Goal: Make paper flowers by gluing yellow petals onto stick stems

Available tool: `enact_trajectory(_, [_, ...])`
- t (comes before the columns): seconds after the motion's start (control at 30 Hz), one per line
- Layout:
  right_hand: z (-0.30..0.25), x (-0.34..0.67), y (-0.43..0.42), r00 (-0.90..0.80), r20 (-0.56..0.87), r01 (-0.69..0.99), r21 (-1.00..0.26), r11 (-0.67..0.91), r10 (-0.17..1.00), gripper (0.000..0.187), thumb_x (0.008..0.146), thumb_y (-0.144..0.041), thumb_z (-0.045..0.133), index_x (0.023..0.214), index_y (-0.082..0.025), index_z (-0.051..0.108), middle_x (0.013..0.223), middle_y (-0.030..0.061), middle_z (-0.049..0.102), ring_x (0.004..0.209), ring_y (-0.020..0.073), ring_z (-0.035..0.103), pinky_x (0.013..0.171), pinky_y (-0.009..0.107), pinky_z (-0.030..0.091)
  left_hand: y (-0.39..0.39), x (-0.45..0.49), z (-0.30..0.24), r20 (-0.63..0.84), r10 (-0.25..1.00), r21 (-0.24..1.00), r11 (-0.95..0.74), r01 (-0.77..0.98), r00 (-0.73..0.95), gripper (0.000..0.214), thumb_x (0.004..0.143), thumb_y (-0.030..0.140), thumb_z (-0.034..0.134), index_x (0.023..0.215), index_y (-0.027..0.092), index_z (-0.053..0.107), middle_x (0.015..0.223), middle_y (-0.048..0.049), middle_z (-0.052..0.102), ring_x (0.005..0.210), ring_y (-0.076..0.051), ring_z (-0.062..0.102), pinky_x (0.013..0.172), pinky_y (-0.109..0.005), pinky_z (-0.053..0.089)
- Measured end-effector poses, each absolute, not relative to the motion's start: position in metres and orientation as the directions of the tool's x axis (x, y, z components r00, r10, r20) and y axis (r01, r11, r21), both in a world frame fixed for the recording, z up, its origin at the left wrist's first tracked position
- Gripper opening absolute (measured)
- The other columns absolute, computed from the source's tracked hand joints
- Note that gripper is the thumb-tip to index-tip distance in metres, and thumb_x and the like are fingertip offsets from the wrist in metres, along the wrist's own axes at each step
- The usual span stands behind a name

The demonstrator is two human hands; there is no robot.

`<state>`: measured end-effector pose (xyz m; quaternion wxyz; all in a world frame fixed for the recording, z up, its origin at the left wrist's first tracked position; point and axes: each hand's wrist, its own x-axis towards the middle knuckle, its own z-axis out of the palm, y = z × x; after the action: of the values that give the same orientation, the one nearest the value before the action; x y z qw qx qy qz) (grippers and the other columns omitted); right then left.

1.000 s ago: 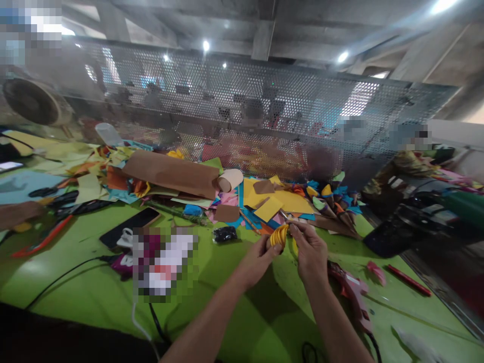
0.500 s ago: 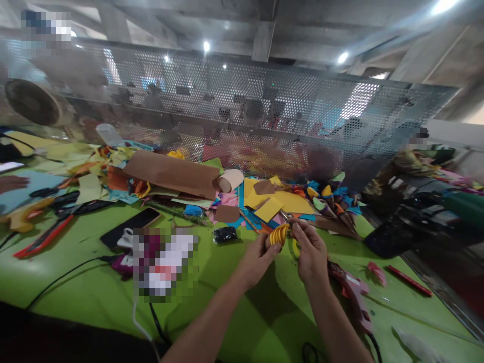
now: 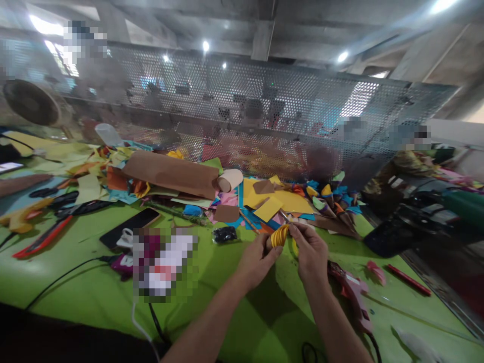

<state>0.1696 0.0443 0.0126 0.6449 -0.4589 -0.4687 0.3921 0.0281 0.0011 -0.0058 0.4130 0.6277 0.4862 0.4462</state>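
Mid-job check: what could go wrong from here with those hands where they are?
1. The pink glue gun lies right beside the right forearm; a sideways move might bump it, and whether it is hot can't be seen.
2. The wound yellow strip is held between the left hand and right hand; if either eases its grip, the turns could loosen.

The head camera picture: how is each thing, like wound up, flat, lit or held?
yellow strip, wound in bands, held
left hand, closed on the yellow strip
right hand, pinching at the yellow strip
black phone, flat, dark
phone at left edge, lit
glue gun, lying down
plastic cup, tilted
fan, spinning: cannot tell
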Motion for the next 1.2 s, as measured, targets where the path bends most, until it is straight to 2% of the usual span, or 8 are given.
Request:
enact_trajectory(0.23, [0.018, 0.169, 0.041, 0.286, 0.259, -0.019, -0.961, 0.276, 0.922, 0.026, 0.064, -0.040, 0.081, 0.077, -0.019, 0.075, 0.073, 0.0024, 0.071, 0.068, 0.0162, 0.061, 0.066, 0.029, 0.049, 0.002, 0.029, -0.007, 0.151, 0.980, 0.949, -0.181, 0.256, 0.133, 0.039, 0.090, 0.051, 0.050, 0.111, 0.019, 0.057, 0.102, -0.0057, 0.063, 0.091, -0.022, 0.056, 0.081, -0.031, 0.043])
enact_trajectory(0.4, [0.019, 0.170, 0.039, 0.222, 0.284, -0.019, -0.955, 0.295, 0.933, 0.029, 0.071, -0.043, 0.077, 0.091, -0.021, 0.078, 0.094, 0.0061, 0.076, 0.092, 0.0233, 0.067, 0.081, 0.036, 0.051, 0.005, 0.031, -0.014, 0.136, 0.976, 0.990, -0.125, -0.071, 0.169, 0.045, 0.090, 0.053, 0.052, 0.119, 0.018, 0.055, 0.108, -0.0055, 0.062, 0.102, -0.021, 0.055, 0.091, -0.032, 0.043])
enact_trajectory(0.5, [0.017, 0.172, 0.041, 0.172, 0.267, -0.081, -0.955, 0.284, 0.948, 0.031, 0.076, -0.043, 0.075, 0.100, -0.024, 0.077, 0.102, 0.0055, 0.075, 0.099, 0.0235, 0.066, 0.084, 0.035, 0.051, 0.005, 0.032, -0.015, 0.098, 0.975, 0.971, -0.050, -0.234, 0.201, 0.051, 0.087, 0.056, 0.057, 0.121, 0.018, 0.056, 0.114, -0.0059, 0.061, 0.108, -0.021, 0.052, 0.095, -0.031, 0.040])
enact_trajectory(0.6, [0.014, 0.176, 0.044, 0.134, 0.242, -0.165, -0.951, 0.263, 0.961, 0.029, 0.076, -0.043, 0.076, 0.100, -0.027, 0.077, 0.105, 0.0047, 0.075, 0.099, 0.0217, 0.066, 0.081, 0.033, 0.051, 0.004, 0.031, -0.015, -0.017, 0.977, 0.953, 0.081, -0.292, 0.214, 0.057, 0.082, 0.060, 0.062, 0.122, 0.020, 0.058, 0.114, -0.0051, 0.060, 0.100, -0.018, 0.052, 0.089, -0.030, 0.041])
enact_trajectory(0.67, [0.013, 0.177, 0.046, 0.097, 0.230, -0.210, -0.946, 0.246, 0.968, 0.028, 0.075, -0.042, 0.076, 0.099, -0.027, 0.078, 0.105, 0.0050, 0.075, 0.099, 0.0222, 0.066, 0.081, 0.033, 0.051, 0.003, 0.030, -0.016, -0.072, 0.966, 0.932, 0.154, -0.328, 0.248, 0.061, 0.079, 0.063, 0.063, 0.122, 0.021, 0.060, 0.103, -0.0038, 0.060, 0.088, -0.015, 0.052, 0.079, -0.028, 0.041])
enact_trajectory(0.8, [0.011, 0.177, 0.048, 0.052, 0.233, -0.282, -0.929, 0.238, 0.971, 0.024, 0.073, -0.040, 0.079, 0.092, -0.026, 0.078, 0.101, 0.0061, 0.075, 0.096, 0.0231, 0.065, 0.080, 0.035, 0.050, 0.003, 0.030, -0.016, -0.077, 0.947, 0.890, 0.206, -0.406, 0.313, 0.061, 0.077, 0.064, 0.064, 0.116, 0.017, 0.062, 0.082, -0.0002, 0.053, 0.072, -0.011, 0.047, 0.066, -0.024, 0.035])
enact_trajectory(1.07, [0.005, 0.172, 0.050, 0.114, 0.255, -0.333, -0.900, 0.279, 0.960, 0.019, 0.069, -0.040, 0.082, 0.082, -0.028, 0.075, 0.086, -0.0005, 0.073, 0.079, 0.0152, 0.064, 0.075, 0.030, 0.047, 0.000, 0.030, -0.010, -0.089, 0.935, 0.870, 0.241, -0.430, 0.343, 0.069, 0.073, 0.066, 0.068, 0.120, 0.017, 0.060, 0.081, -0.0004, 0.052, 0.069, -0.010, 0.047, 0.062, -0.024, 0.033])
enact_trajectory(1.2, [0.003, 0.172, 0.050, 0.125, 0.268, -0.318, -0.901, 0.294, 0.955, 0.023, 0.069, -0.042, 0.082, 0.084, -0.026, 0.076, 0.088, 0.0020, 0.075, 0.086, 0.0189, 0.065, 0.076, 0.032, 0.048, 0.001, 0.031, -0.014, -0.086, 0.937, 0.868, 0.237, -0.436, 0.337, 0.067, 0.073, 0.065, 0.068, 0.122, 0.019, 0.061, 0.085, -0.0012, 0.055, 0.071, -0.011, 0.048, 0.064, -0.024, 0.034])
